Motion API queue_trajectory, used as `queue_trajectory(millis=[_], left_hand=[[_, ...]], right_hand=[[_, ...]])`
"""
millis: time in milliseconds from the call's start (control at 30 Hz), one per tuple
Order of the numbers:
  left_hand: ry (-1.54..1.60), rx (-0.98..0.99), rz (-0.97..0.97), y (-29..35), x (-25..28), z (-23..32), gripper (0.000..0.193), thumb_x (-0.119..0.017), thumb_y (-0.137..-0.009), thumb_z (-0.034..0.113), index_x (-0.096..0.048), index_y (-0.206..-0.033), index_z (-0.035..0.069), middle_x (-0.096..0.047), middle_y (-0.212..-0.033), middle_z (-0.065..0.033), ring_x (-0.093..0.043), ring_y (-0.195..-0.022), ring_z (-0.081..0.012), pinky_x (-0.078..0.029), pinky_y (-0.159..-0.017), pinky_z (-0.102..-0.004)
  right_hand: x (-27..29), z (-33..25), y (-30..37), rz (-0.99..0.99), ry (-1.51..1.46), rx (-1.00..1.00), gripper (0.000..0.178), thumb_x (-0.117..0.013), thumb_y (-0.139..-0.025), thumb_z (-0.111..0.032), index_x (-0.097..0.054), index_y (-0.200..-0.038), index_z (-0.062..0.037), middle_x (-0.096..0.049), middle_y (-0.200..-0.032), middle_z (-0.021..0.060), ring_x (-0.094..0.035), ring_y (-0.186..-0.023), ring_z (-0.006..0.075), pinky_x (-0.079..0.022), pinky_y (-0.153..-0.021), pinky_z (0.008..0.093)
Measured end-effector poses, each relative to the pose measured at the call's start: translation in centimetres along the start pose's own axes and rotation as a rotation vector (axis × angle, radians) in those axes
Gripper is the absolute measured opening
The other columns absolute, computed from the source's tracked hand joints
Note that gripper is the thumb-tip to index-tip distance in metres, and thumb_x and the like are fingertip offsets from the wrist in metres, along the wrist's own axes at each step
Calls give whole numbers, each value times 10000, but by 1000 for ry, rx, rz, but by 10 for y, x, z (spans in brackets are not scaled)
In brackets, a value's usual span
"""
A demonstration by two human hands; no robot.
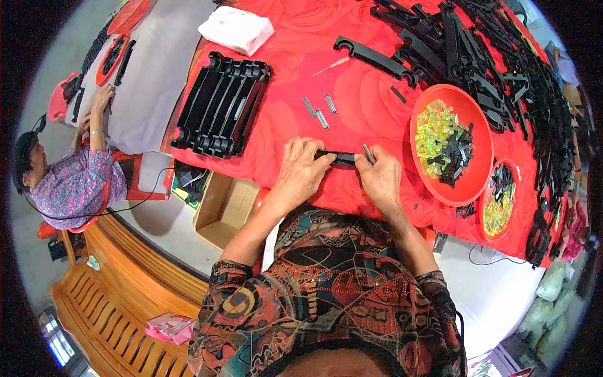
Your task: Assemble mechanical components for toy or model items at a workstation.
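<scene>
Between my hands, at the near edge of the red tablecloth, lies a narrow black plastic strip. My left hand is closed on its left end, thumb and fingers pressed together over it. My right hand grips the other end and also has a thin grey metal rod sticking up between its fingers. Just beyond the strip are several small clear-grey pieces and a thin screwdriver with a pale reddish handle. Right of my hands stands a red bowl holding yellow-green and black small parts.
Stacked black plastic frames sit on the left of the red tablecloth. A white packet is behind them. Long black parts pile up at the far right, and a second red bowl stands nearer. A co-worker works at the left.
</scene>
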State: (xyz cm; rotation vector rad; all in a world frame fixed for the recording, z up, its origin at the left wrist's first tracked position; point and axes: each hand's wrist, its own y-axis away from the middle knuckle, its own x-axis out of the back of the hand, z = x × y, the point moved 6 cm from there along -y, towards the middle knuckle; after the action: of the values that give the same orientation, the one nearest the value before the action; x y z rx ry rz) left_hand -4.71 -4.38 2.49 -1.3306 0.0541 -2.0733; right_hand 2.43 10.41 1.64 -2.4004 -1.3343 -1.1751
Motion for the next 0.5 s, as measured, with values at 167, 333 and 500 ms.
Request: queue_trajectory(millis=[167,333,500], left_hand=[[94,35,31,-1,4,-2,198,-648,-702,80,-603,-892,49,-535,-965,-108,-503,-961,-282,-368,-832,-401],[490,464,9,-6,8,-22,172,-633,-740,61,-523,-862,10,-584,-861,-146,-563,-881,-308,-422,-757,-386],[219,250,-187,-33,2,-17,159,-642,-743,103,-564,-849,13,-601,-792,-132,-582,-779,-301,-455,-703,-389]], right_hand=[[-3,2,0,25,15,0,265,-604,-777,-257,-547,-741,-1,-580,-659,212,-586,-678,406,-420,-611,493],[0,-4,-1,52,71,41,259,-608,-772,-249,-549,-748,2,-583,-665,216,-587,-681,406,-421,-615,494],[-1,-1,-7,-30,31,61,245,-612,-764,-232,-547,-761,4,-591,-677,217,-592,-692,406,-427,-622,498]])
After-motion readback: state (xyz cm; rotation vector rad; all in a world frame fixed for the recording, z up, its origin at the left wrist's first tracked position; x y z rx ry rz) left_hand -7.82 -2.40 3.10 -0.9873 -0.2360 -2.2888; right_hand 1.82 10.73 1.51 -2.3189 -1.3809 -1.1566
